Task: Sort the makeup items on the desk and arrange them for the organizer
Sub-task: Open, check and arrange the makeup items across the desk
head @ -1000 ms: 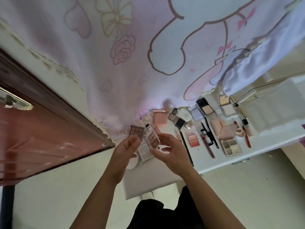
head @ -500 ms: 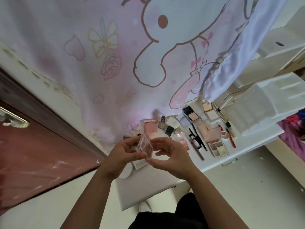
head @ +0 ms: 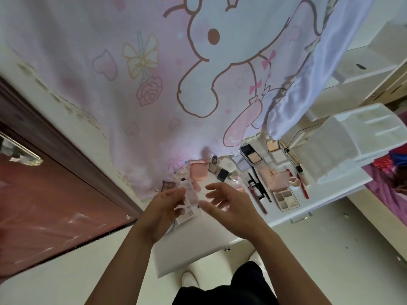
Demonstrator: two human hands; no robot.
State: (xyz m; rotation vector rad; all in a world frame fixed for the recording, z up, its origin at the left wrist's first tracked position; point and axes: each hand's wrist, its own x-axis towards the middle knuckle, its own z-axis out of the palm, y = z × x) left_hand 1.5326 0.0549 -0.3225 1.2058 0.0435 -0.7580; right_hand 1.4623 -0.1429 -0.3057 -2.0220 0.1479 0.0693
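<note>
Right hand drawn back, apparently off clear case

A white surface is spread with makeup: a pink compact, an open black powder compact, a grey four-pan palette, black liner pens and a red pencil are laid on it. A white organizer is set at its right end.

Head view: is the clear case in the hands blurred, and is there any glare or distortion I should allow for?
Head view: the clear case held by the left hand is smeared, its edges soft; glare streaks the red door; wide-angle distortion tilts the desk and bows its edges.
</note>
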